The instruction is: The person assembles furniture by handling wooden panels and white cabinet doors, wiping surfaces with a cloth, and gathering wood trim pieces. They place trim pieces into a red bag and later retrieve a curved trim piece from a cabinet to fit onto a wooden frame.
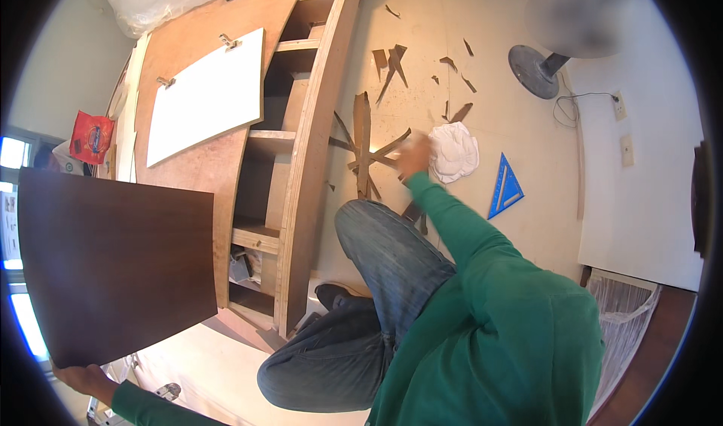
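Observation:
My left hand point(83, 382) is closed on the lower edge of a dark brown laminate sheet point(120, 264), which stands up at the far left, over the near end of the wooden bench. My right hand point(414, 157) is stretched forward over the floor, smeared by motion, so its fingers do not show clearly. It is right beside a crumpled white cloth point(456, 152), touching or overlapping its left edge. Brown offcut strips point(362, 136) lie on the floor to the left of that hand. A blue speed square point(506, 187) rests farther right.
A white board point(211, 94) with two clips lies on the plywood bench top point(169, 53), whose open side has framed compartments point(260, 185). A red pouch point(93, 136) is at left. A grey fan point(576, 19), a cord and wall sockets point(619, 105) are at right.

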`<state>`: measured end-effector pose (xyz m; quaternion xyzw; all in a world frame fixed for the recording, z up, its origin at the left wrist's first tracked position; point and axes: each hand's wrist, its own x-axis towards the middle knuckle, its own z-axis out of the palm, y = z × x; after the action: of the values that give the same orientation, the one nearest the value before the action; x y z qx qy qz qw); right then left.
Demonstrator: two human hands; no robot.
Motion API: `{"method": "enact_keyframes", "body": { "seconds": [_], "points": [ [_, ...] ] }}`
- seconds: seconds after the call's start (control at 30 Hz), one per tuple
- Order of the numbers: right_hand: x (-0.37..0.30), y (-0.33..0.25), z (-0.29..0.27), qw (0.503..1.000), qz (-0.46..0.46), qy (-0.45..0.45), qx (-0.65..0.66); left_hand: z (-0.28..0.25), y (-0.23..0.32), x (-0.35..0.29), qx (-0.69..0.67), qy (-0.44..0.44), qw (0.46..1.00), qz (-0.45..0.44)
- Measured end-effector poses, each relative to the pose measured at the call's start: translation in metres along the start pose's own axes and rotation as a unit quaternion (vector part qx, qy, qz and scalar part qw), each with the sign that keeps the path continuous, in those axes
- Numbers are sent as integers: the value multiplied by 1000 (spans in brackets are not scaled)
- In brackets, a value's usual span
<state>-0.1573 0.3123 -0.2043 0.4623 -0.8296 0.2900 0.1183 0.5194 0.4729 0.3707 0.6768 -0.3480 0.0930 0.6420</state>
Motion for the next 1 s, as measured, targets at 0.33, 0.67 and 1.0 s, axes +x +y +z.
{"method": "enact_keyframes", "body": {
  "seconds": [0.33, 0.67, 1.0],
  "points": [
    [2, 292, 116, 845, 387, -334, -156, -51, -25, 33, -133, -164, 976, -53],
    [117, 105, -53, 859, 189, -199, 432, 18, 19, -21, -199, 28, 978, -63],
    [73, -406, -310, 659, -260, 51, 704, 33, 26, -23, -218, 68, 973, -45]
  ]
}}
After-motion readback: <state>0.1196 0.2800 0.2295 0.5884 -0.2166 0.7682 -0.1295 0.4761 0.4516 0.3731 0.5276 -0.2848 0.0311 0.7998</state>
